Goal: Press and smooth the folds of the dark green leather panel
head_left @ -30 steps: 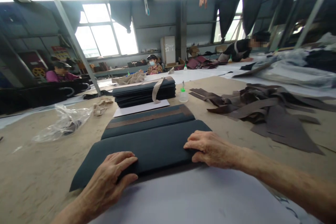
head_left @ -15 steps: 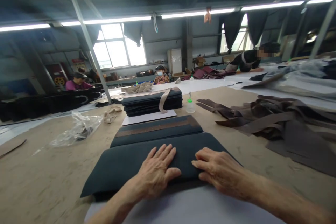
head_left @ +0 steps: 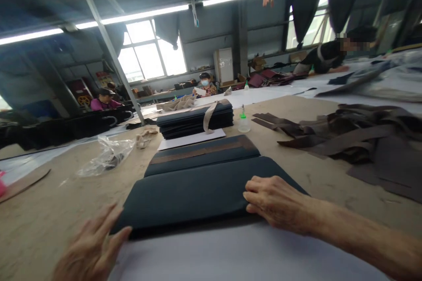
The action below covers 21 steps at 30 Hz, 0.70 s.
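Observation:
A dark folded fabric panel (head_left: 194, 191) lies on a white sheet (head_left: 237, 254) in front of me. My right hand (head_left: 275, 202) presses on the panel's near right edge, fingers curled down onto it. My left hand (head_left: 90, 248) is at the panel's near left corner, fingers stretched out and a little blurred, fingertips touching the corner. Behind this panel lies a second dark panel with a brown strip (head_left: 201, 153).
A tied stack of dark panels (head_left: 194, 120) on white card and a small glue bottle (head_left: 243, 123) stand farther back. Brown leather scraps (head_left: 359, 138) lie to the right, a clear plastic bag (head_left: 107, 156) to the left. Other people work at tables beyond.
My left hand has slid from the middle of the panel to its near left corner. The right hand stays on the right edge. The view has tilted slightly.

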Motion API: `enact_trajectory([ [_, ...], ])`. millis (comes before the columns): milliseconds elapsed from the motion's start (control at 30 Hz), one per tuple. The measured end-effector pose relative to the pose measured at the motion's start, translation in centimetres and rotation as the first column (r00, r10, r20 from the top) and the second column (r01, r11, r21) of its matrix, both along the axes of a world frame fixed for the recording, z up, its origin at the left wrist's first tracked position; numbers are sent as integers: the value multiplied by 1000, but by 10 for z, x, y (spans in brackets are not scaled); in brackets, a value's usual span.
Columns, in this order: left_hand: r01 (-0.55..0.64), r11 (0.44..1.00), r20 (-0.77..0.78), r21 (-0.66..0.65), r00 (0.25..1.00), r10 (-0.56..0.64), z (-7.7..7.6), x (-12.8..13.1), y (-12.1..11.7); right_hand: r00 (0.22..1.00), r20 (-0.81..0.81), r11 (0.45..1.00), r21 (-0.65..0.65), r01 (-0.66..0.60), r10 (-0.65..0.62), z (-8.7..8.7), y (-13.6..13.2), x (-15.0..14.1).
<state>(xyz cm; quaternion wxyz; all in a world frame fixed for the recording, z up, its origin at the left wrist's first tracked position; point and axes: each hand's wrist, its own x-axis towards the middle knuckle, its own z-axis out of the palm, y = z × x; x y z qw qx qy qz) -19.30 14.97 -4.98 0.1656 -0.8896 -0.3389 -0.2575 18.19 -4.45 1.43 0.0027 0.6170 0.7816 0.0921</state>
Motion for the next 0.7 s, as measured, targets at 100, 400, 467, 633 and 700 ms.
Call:
enact_trajectory([
  [100,332,943,42,7,942,-332,9,78,-32,999,41,999,-32,-16,17,6,2,2],
  [400,599,795,115,-93,800,-589,22,169,-71,991,124,998,-47,-44,50,12,-1,-2],
  [467,591,803,117,-82,806,-581,19,174,-73,986,148,996,-41,-75,80,10,-3,-2],
  [633,580,814,85,5,811,-579,15,172,-64,983,178,988,138,-63,38,9,-3,6],
  [700,560,826,40,66,826,-563,13,159,-48,984,172,961,278,-4,-46,16,-3,5],
])
